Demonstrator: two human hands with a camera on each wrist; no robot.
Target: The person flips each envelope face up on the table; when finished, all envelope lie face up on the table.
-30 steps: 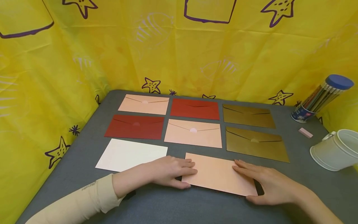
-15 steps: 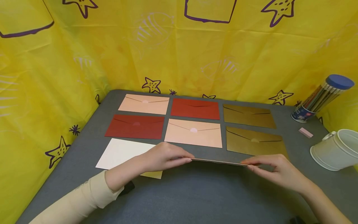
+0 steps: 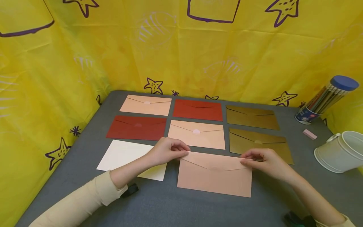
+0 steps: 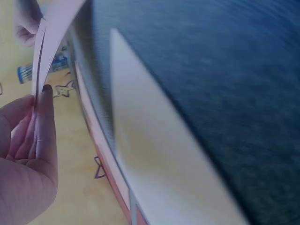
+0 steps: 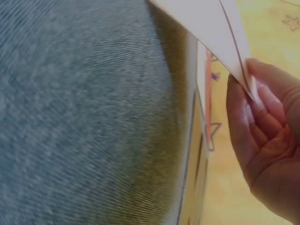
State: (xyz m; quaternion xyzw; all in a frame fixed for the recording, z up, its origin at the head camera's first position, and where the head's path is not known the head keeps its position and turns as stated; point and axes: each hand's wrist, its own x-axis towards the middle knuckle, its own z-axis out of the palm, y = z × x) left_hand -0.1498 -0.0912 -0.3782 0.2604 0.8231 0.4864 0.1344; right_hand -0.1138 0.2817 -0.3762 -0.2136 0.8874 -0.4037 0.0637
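A pale pink envelope point(image 3: 214, 181) hangs above the table, its flap side facing me. My left hand point(image 3: 167, 153) pinches its upper left corner between thumb and fingers. At the upper right corner, my right hand point(image 3: 265, 162) pinches it the same way. Both wrist views show the pinch, with the envelope point(image 4: 61, 23) bowing slightly in the left one. Partly behind my left forearm lies a plain white rectangle point(image 3: 124, 154) on the table. Just beyond the held envelope is a pink envelope point(image 3: 195, 140) with a round pale seal.
Farther back, in rows, lie another pink envelope point(image 3: 146, 108), a bright red one point(image 3: 197, 110), a dark red one point(image 3: 136, 130) and two brownish-gold ones point(image 3: 252, 118). At right stand a pencil tub point(image 3: 309, 115), a small pink block point(image 3: 310, 134) and a white bucket point(image 3: 337, 154).
Both hands have lifted the pink envelope off the table by its ends and tipped it over. Its plain side faced up before; now its flap side shows.
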